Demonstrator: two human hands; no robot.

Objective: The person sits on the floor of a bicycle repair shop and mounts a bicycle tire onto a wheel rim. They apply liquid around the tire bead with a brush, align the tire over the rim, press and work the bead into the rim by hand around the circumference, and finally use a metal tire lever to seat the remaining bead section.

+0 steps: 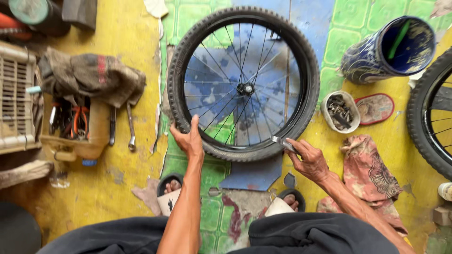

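A bicycle wheel (243, 83) with a knobbly black tyre, thin spokes and a dark hub lies flat on the patterned floor in front of me. My left hand (189, 140) presses on the tyre's near left edge, fingers gripping the rubber. My right hand (307, 157) holds a flat metal tyre lever (282, 142) whose tip rests against the tyre's near right edge at the rim. My knees in dark trousers and my sandalled feet show at the bottom.
A tool tray (75, 124) with pliers, a dirty rag (89, 75) and two spanners (130, 127) lie at left. At right stand a blue cylinder (388, 49), a small tub of metal parts (340, 111), a sandal (375, 108), a patterned cloth (372, 174) and another wheel (431, 113).
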